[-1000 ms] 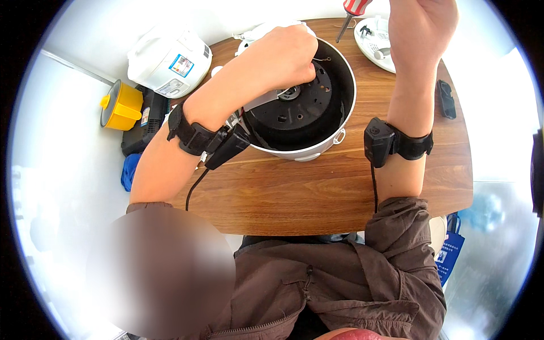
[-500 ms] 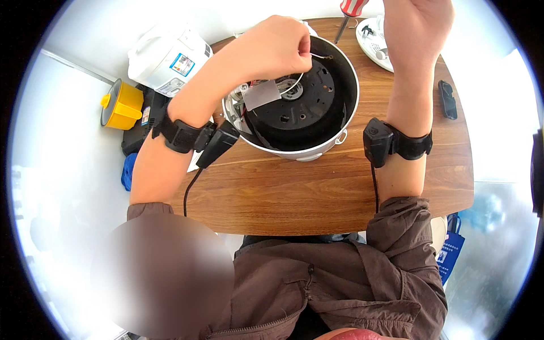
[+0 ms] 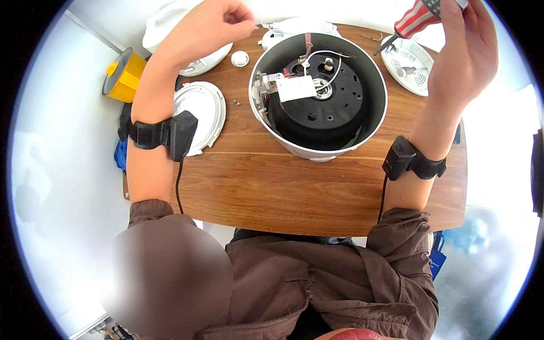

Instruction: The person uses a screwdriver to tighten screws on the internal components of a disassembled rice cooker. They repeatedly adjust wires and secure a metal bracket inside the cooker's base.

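A silver rice-cooker housing [image 3: 375,105] stands open, with a black perforated base [image 3: 311,123], loose wires and a pale metal plate [image 3: 296,89] inside. My left hand [image 3: 221,28] is above and left of it, beside a white cooker [image 3: 167,25], fingers curled; whatever is at its fingertips is too small to make out. My right hand [image 3: 464,62] is raised at the upper right, gripping a screwdriver [image 3: 419,20] with a striped, starred handle; its shaft points down-left over a white perforated cover [image 3: 420,78].
A white round lid [image 3: 201,116] lies left of the housing, near a small white cap [image 3: 240,58] and several screws [image 3: 237,103]. A yellow container [image 3: 123,79] is at the far left. The wooden table [image 3: 294,198] has a curved front edge.
My left hand has left the housing, moving up and leftward, uncovering the wires. My right hand and screwdriver have shifted rightward. The housing appears farther right, and the white lid is now exposed.
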The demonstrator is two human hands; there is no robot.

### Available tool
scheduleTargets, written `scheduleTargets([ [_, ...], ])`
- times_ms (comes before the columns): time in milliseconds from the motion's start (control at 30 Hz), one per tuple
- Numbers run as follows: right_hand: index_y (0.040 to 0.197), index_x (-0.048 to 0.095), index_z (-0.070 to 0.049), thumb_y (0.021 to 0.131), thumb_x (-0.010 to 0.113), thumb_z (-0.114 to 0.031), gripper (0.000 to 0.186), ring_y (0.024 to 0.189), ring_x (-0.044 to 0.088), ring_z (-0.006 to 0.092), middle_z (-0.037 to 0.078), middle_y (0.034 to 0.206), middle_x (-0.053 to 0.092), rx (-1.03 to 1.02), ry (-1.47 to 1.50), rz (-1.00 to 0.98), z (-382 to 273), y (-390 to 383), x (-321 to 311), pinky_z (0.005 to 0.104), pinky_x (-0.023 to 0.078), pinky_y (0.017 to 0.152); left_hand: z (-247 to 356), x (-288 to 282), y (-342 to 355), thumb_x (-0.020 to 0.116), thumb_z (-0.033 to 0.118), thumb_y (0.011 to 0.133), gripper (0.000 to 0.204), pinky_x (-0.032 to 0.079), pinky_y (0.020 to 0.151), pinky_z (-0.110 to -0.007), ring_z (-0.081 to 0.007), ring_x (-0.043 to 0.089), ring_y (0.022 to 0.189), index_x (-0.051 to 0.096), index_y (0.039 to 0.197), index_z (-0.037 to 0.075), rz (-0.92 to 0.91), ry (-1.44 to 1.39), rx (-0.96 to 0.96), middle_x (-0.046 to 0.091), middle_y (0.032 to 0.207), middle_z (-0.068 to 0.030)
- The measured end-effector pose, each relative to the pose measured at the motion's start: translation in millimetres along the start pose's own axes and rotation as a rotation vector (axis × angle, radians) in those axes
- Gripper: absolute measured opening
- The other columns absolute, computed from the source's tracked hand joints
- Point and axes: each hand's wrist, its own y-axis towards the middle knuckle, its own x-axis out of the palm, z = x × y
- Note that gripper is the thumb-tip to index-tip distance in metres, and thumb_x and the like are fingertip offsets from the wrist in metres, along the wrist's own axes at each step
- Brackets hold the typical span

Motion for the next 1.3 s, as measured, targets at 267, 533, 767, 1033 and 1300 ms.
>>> scheduleTargets([
  [267,0.139,0.057,0.000,0.100,0.051,-0.006,0.041,0.106,0.070,0.0248,0.019,0.118,0.071,0.030,-0.178,-0.020,-22.4,-7.1,20.5,0.0339,0.056,0.091,-80.7,72.6,-52.0,0.070,0.013,0.084,0.018,0.057,0.076,-0.042,-0.0382,0.071,0.079,0.075,0.093,0.000,-0.111,0.262,-0.122,0.074,0.090,-0.0201],
  [533,0.135,0.055,0.010,0.101,0.055,-0.009,0.039,0.112,0.072,0.0326,0.029,0.119,0.071,0.020,-0.045,-0.097,1.8,-7.1,9.8,0.0359,0.060,0.097,-90.4,107.9,-72.3,0.070,0.014,0.084,0.008,0.050,0.085,-0.045,-0.0316,0.065,0.094,0.073,0.085,0.007,-0.125,0.540,-0.067,0.066,0.096,-0.0128],
  [767,0.134,0.055,0.009,0.102,0.053,-0.011,0.038,0.112,0.072,0.0345,0.031,0.122,0.069,-0.018,0.048,-0.119,0.8,-5.9,7.1,0.0358,0.059,0.098,-106.1,111.0,-76.0,0.069,0.014,0.087,0.007,0.046,0.083,-0.043,-0.0300,0.063,0.093,0.071,0.087,0.007,-0.090,0.559,0.007,0.064,0.093,-0.0091],
  [1033,0.140,0.056,0.001,0.100,0.050,-0.007,0.041,0.106,0.071,0.0289,0.023,0.120,0.070,-0.054,-0.357,-0.050,-39.0,-11.2,34.3,0.0368,0.059,0.091,-99.3,106.4,-75.2,0.068,0.009,0.088,0.005,0.046,0.085,-0.044,-0.0294,0.066,0.097,0.073,0.087,0.008,-0.162,0.515,-0.034,0.068,0.093,-0.0090],
  [1300,0.142,0.056,-0.002,0.100,0.049,-0.006,0.043,0.104,0.071,0.0244,0.020,0.120,0.071,-0.031,-0.156,-0.014,-29.5,-11.2,22.5,0.0317,0.061,0.085,-105.7,111.2,-73.4,0.066,0.006,0.087,0.005,0.052,0.082,-0.047,-0.0341,0.067,0.091,0.071,0.085,0.006,-0.137,0.452,-0.021,0.068,0.092,-0.0124],
])
